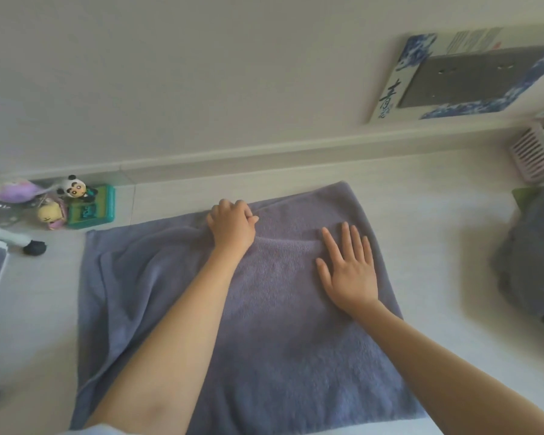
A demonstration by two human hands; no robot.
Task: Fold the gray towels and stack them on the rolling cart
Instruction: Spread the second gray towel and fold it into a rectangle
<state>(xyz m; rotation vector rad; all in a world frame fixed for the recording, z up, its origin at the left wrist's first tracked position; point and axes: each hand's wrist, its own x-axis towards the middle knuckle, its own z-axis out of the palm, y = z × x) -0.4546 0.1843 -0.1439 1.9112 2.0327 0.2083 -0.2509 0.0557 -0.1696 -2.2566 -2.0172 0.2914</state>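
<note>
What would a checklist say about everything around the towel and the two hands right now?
Surface: pale floor, running up to a wall skirting.
Job's things: gray towel spread flat, partly folded; dark gray heap at right, maybe more towels.
Clutter: panda figure, green toy box, doll, pink basket.
Hands: left hand grips a towel fold; right hand presses flat on the towel.
Cables: nothing seen.
Surroundings: framed panel leaning on the wall; cart not seen.

Gray towel, half-folded, flat on floor
</note>
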